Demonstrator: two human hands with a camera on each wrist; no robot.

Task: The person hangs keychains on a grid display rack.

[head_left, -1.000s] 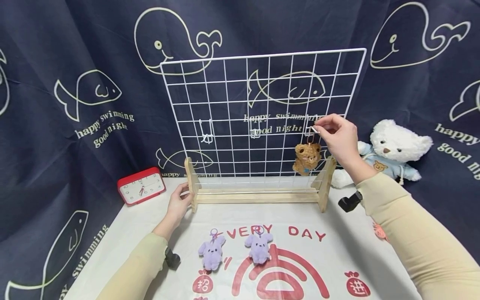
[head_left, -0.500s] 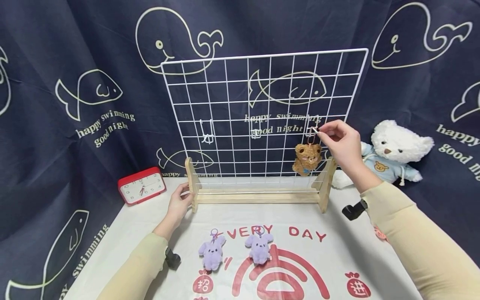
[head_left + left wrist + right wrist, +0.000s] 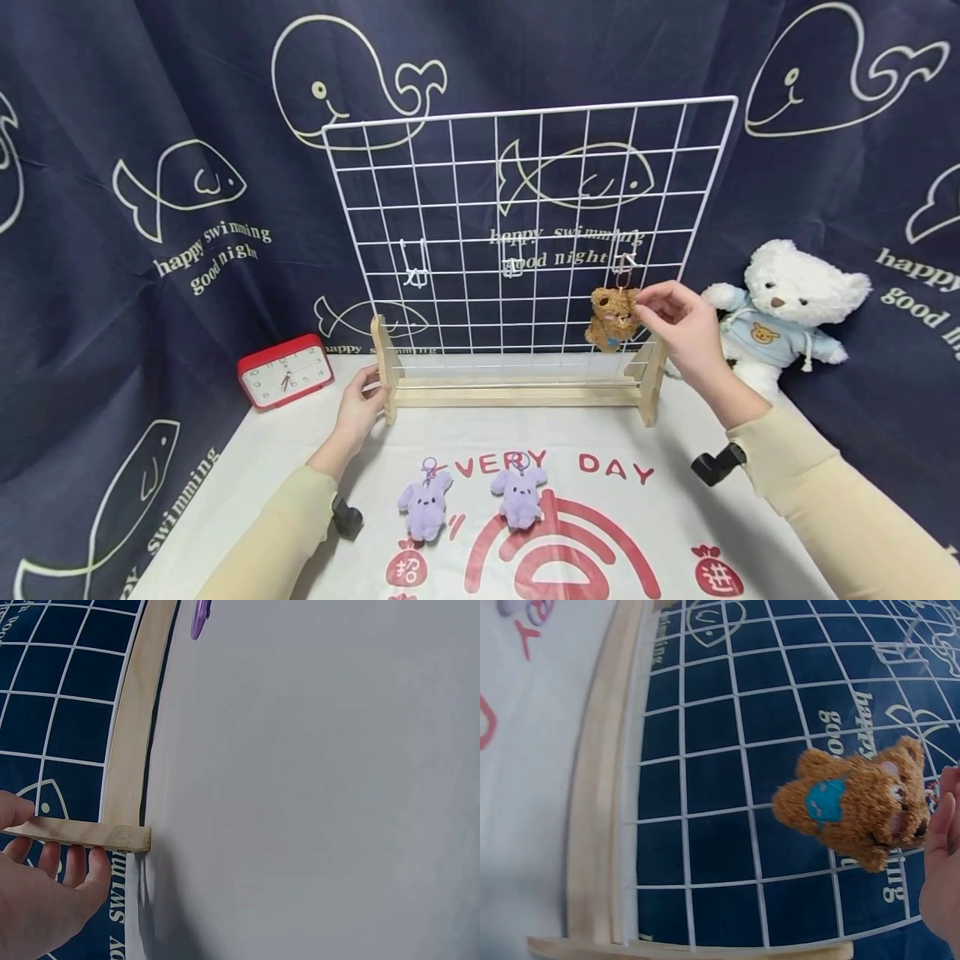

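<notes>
A white wire grid rack stands upright in a wooden stand. My left hand holds the stand's left foot, the thumb on one side and the fingers on the other, as the left wrist view shows. From the right-hand white hook hangs a brown teddy bear keychain with a blue patch on its belly. Right beside its head is my right hand, thumb and forefinger close together at the fur, not wrapped round it. In the right wrist view only part of this hand shows.
Two lilac plush keychains lie on the white printed tablecloth. Two more white hooks hang on the grid, at left and middle. A red clock stands left; a white teddy bear sits right. A dark curtain hangs behind.
My right hand has left the right-hand hook and moved down and slightly right, to beside the bear's head. The brown bear hangs from the hook. My left hand has stayed on the stand.
</notes>
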